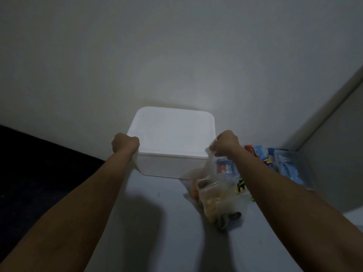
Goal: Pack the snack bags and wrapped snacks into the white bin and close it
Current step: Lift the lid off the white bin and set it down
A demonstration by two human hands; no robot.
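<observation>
The white bin (169, 165) stands against the wall on a pale surface, with its flat white lid (172, 132) on top. My left hand (125, 143) grips the lid's near left corner, fingers curled over the edge. My right hand (225, 143) pinches the top of a clear plastic snack bag (214, 193), which hangs down to the right of the bin's front. Its contents look orange and dark. Wrapped snacks (259, 154) in red, blue and dark wrappers lie to the right, partly hidden by my right forearm.
A light-blue packet (288, 167) in clear wrap lies at the far right by a side wall. A blue packet (225, 167) lies behind the held bag. A dark area (39, 173) borders the surface on the left. The scene is dim.
</observation>
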